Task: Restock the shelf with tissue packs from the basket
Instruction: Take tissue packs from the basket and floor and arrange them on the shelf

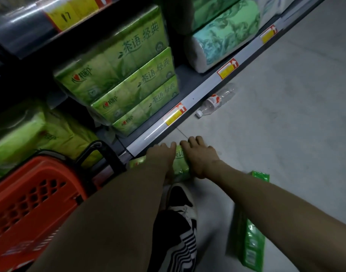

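Note:
A green tissue pack [180,163] lies low in front of the bottom shelf edge [154,132], just above the floor. My left hand [162,156] grips its left side and my right hand [199,156] grips its right side. On the bottom shelf stand three stacked green tissue packs [129,81]. The red basket [29,205] with a black handle is at the lower left, beside the shelf. Another green pack [252,236] lies on the floor under my right forearm.
An empty clear plastic bottle [215,103] lies on the floor by the shelf edge. Wrapped toilet roll packs [221,40] fill the shelf to the right. More green packs [31,134] sit behind the basket. My shoe [182,199] is below my hands.

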The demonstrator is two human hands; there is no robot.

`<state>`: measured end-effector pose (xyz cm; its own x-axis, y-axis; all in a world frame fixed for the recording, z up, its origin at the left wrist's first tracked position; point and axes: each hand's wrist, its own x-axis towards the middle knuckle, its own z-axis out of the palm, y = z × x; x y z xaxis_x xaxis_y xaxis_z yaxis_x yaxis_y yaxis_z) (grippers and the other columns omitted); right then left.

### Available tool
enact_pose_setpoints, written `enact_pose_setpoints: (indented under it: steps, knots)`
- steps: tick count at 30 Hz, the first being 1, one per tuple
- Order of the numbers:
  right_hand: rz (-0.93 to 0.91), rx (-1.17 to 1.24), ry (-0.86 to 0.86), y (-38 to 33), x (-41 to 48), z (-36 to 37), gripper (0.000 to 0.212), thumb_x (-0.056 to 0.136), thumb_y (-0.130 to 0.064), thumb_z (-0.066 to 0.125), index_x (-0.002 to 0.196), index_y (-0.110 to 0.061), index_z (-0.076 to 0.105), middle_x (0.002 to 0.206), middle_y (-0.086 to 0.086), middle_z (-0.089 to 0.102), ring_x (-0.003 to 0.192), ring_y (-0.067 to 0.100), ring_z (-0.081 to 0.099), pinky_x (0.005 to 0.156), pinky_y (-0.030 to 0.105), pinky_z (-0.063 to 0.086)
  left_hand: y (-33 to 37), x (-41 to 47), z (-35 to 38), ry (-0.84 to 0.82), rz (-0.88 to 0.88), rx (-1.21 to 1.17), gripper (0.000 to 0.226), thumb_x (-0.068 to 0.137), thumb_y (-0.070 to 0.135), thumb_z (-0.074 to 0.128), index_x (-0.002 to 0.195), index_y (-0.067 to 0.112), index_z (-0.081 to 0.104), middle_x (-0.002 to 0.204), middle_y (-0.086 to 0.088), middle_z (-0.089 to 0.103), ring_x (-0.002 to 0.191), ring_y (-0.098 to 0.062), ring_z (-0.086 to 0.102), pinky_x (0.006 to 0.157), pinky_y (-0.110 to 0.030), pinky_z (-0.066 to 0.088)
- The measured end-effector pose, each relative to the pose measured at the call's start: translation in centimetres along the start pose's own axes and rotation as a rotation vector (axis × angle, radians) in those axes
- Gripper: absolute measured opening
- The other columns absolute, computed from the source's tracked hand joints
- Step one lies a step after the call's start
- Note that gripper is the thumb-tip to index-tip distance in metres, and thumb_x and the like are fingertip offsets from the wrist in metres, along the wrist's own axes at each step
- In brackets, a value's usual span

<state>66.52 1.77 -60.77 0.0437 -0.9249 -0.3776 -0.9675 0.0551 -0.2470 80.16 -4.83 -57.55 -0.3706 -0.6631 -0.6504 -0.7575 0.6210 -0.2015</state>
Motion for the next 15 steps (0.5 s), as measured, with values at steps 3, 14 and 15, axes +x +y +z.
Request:
enact_pose_setpoints:
  steps: [3, 14, 15]
  knots:
    - [0.056, 0.021, 0.04, 2.4, -2.3, -1.1, 0.106, 0.069, -0.034, 0.089, 0.153, -0.022, 0.026, 0.147, 0.007, 0.037, 0.137, 0.032, 0.033, 0.09, 0.05, 0.054, 1.6, -1.1, -1.9, 0.11, 0.083, 0.035, 0.115, 0.061, 0.055, 0.088, 0.149, 0.021, 0.023, 0.139, -0.013, 0.049, 0.127, -0.035, 0.049, 0.099, -0.05, 0.044]
    - [0.097, -0.066, 0.376, 6.6, -13.6, -14.7, 0.107, 0.057, -0.056, 0.083, 0.147, -0.024, 0.036, 0.135, 0.001, 0.041, 0.124, 0.028, 0.04, 0.063, 0.038, 0.049, 2.8, -10.1, -15.2, 0.458, 0.328, 0.069, 0.122, 0.056, 0.068, 0.083, 0.152, 0.026, 0.021, 0.136, -0.009, 0.047, 0.127, -0.031, 0.047, 0.105, -0.05, 0.041]
    - [0.086, -0.08, 0.403, 6.1, -14.4, -16.0, 0.108, 0.057, -0.057, 0.082, 0.148, -0.024, 0.035, 0.136, 0.001, 0.041, 0.125, 0.028, 0.039, 0.063, 0.038, 0.049, 2.3, -11.5, -16.1, 0.498, 0.334, 0.063, 0.121, 0.057, 0.07, 0.081, 0.152, 0.028, 0.02, 0.134, -0.008, 0.047, 0.126, -0.031, 0.047, 0.104, -0.05, 0.041]
